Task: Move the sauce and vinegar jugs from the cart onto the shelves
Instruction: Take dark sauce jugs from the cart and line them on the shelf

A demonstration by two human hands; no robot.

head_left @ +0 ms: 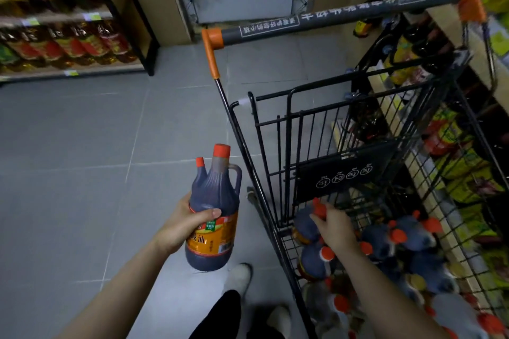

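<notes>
Holding: the left hand (pixel 184 224) has its fingers and thumb curled round the middle of a dark sauce jug (pixel 213 212), clamped on it.
Left jug: it is upright, out over the grey floor (pixel 82 146), just left of the cart's left edge. It has two red caps, a side handle and an orange label.
Reaching: the right hand (pixel 334 226) is down inside the cart (pixel 275 124), at the near left corner of the basket.
Right fingers: they lie over the red cap of a jug in the cart (pixel 305 224). It is too blurry to tell if they are clamped on it or only touching.
More jugs: a pile of jugs (pixel 405 239) with red caps lies in the bottom of the cart.
Cart handle: a grey bar (pixel 330 19) with orange ends is at the top.
Shelves on the right: the shelves (pixel 446 25) just past the cart's right side hold bottles.
Shelves on the left: the far shelf (pixel 68 44) holds oil bottles.
Shoes: white shoes (pixel 241 278) stand on the floor by the cart.
</notes>
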